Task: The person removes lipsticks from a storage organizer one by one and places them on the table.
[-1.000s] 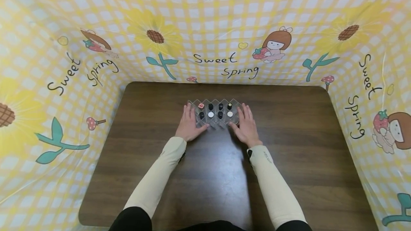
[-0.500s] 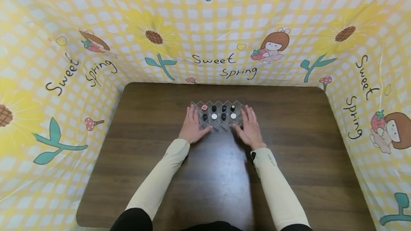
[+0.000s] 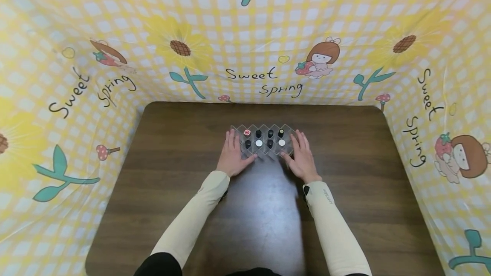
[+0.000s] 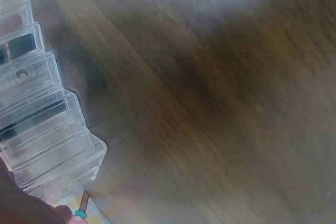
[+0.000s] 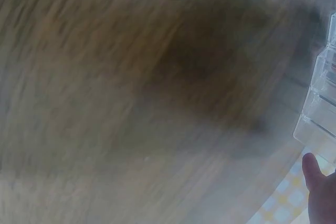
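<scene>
A clear plastic organizer [image 3: 264,138] with diamond-shaped compartments stands on the table. Small upright tubes fill two rows in it, mostly dark-capped, with a white-capped tube [image 3: 258,143] and a red-topped tube [image 3: 247,133] among them. My left hand [image 3: 233,156] lies along its left end, fingers extended and thumb at the front edge. On the opposite end rests my right hand [image 3: 304,159], mirrored, fingers also straight. The left wrist view catches the organizer's stepped side [image 4: 42,124] and part of my hand against it; in the right wrist view my thumb [image 5: 311,171] is near its corner.
The dark wood table [image 3: 184,139] has rounded back corners. A yellow-checked printed cloth [image 3: 253,33] walls it at the back and on both sides. A glossy light reflection [image 3: 264,208] lies on the wood between my forearms.
Both hands and the organizer between them have shifted a little to the right across the table. The head view has also drifted slightly.
</scene>
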`<state>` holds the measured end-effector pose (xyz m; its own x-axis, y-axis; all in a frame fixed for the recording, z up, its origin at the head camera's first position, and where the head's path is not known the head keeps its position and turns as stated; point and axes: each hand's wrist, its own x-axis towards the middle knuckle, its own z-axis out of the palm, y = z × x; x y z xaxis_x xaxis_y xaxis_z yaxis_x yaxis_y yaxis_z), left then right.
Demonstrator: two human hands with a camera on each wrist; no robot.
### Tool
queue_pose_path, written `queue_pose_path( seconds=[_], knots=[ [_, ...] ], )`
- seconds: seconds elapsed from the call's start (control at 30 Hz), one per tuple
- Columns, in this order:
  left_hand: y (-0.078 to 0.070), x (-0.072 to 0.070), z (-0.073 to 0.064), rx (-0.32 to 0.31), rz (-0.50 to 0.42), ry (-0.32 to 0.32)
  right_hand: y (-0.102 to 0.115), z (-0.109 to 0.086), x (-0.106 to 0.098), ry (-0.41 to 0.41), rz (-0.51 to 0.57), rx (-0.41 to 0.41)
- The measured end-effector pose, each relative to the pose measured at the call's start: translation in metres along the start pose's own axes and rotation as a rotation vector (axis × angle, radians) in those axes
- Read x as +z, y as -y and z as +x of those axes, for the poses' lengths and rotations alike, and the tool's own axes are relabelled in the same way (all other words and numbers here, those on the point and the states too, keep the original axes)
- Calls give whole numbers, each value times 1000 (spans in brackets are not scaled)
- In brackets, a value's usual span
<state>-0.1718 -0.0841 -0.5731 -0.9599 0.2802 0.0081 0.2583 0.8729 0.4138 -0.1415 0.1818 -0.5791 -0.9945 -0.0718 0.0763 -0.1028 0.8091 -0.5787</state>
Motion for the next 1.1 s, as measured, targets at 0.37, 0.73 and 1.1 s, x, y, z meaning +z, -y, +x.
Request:
queue_pose_path(
  seconds=[0.37,0.73,1.1],
  knots=[
    [-11,9,-1,-8,36,2,-11,-7,-5,-28,10,-18],
    [-19,8,-3,-1,42,19,-14,-11,-9,-25,17,-1],
    [-20,8,-3,-3,58,30,-14,-14,-12,-19,29,11]
  ],
)
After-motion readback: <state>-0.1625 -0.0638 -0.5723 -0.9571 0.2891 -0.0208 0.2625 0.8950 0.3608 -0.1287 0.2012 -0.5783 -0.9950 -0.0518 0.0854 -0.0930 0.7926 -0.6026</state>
